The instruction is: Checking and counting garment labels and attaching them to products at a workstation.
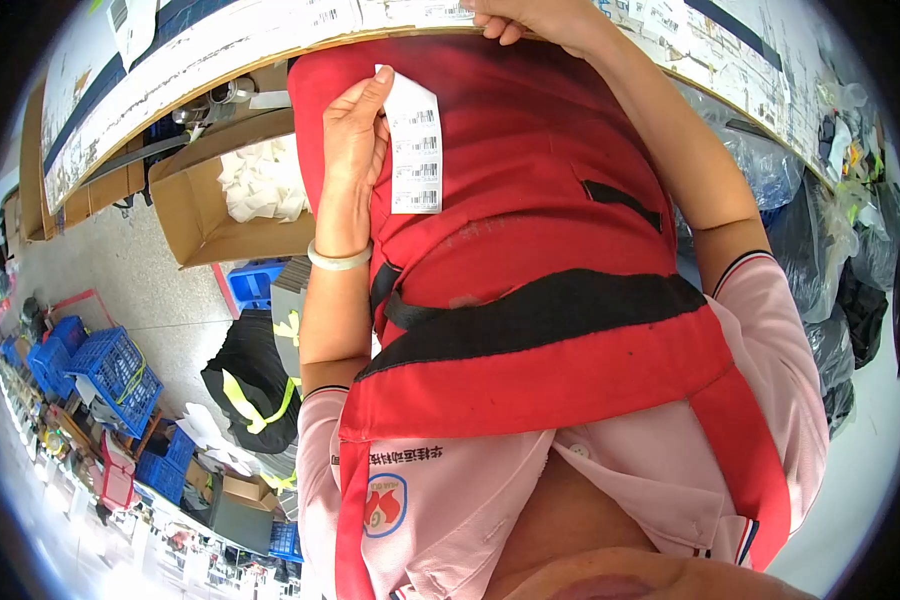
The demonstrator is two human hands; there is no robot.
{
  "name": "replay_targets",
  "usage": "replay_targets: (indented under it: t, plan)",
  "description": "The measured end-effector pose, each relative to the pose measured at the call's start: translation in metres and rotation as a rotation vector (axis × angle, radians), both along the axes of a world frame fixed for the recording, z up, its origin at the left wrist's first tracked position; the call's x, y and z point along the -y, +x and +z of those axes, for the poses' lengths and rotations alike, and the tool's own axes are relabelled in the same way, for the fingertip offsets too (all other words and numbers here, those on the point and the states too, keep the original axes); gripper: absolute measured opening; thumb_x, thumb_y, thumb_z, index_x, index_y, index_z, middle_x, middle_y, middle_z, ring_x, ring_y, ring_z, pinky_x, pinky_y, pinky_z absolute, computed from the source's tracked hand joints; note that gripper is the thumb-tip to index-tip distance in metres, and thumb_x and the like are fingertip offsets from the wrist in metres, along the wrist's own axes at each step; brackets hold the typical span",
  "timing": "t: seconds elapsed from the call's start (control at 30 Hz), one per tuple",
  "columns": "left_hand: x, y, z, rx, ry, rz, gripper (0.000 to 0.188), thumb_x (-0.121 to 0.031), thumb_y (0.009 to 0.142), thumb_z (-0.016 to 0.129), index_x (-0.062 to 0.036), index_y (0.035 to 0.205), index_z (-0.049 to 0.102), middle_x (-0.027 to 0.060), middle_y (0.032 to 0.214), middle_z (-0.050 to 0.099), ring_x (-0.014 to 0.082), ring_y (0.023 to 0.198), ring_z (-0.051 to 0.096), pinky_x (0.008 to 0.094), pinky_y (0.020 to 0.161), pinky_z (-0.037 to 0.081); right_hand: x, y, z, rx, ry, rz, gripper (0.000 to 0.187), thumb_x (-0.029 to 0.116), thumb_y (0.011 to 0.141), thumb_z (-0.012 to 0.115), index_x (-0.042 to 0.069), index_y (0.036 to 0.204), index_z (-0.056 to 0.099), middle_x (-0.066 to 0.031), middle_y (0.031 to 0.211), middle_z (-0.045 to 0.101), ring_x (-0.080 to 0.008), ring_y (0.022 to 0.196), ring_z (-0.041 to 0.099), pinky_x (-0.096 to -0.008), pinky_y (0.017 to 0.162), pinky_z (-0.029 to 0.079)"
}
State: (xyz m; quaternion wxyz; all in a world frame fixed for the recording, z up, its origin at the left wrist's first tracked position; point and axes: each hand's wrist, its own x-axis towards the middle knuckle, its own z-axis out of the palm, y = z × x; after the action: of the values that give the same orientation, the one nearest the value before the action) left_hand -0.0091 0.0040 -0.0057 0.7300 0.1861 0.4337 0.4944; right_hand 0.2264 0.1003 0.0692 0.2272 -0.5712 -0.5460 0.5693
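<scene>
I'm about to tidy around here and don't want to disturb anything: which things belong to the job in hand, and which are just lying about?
Likely in the job:
Label strip, held in the left hand
Worktable, with the right hand at its edge

Apparently lying about:
Blue crate
Plastic bags
Black bundle
Cardboard box (link unclear)

Cardboard box (178,222): 1, open, heaped with white scraps (263,182)
Blue crate (120,380): lattice-sided, on the grey floor (175,300)
Black bundle (238,352): crossed by yellow-green strips (240,396)
Plastic bags (812,272): clear and black, piled at right
</scene>
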Motion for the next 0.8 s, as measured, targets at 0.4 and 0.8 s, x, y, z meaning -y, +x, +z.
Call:
replay_targets:
  t: [0.4,0.8]
  plan:
    - [-0.001,-0.003,-0.002,-0.016,0.013,-0.015,0.019,-0.016,0.095,0.067,0.0023,0.093,0.070,0.0058,0.081,0.070,0.0109,0.066,0.066,0.0233,0.057,0.055,0.004,-0.009,0.003,0.070,0.102,0.053,0.017,0.008,0.091,0.062,-0.009,0.087,0.065,-0.0141,0.074,0.069,-0.0161,0.059,0.066,-0.0273,0.051,0.054]
    - [0.001,0.001,-0.005,-0.041,-0.009,0.028,0.015,-0.015,0.096,0.065,-0.0008,0.094,0.071,0.0045,0.082,0.070,0.0102,0.067,0.066,0.0229,0.060,0.054,0.033,0.056,0.008,-0.281,0.339,-0.007,0.020,0.018,0.095,0.066,-0.002,0.096,0.066,-0.0084,0.077,0.067,-0.0126,0.060,0.063,-0.0250,0.054,0.052]
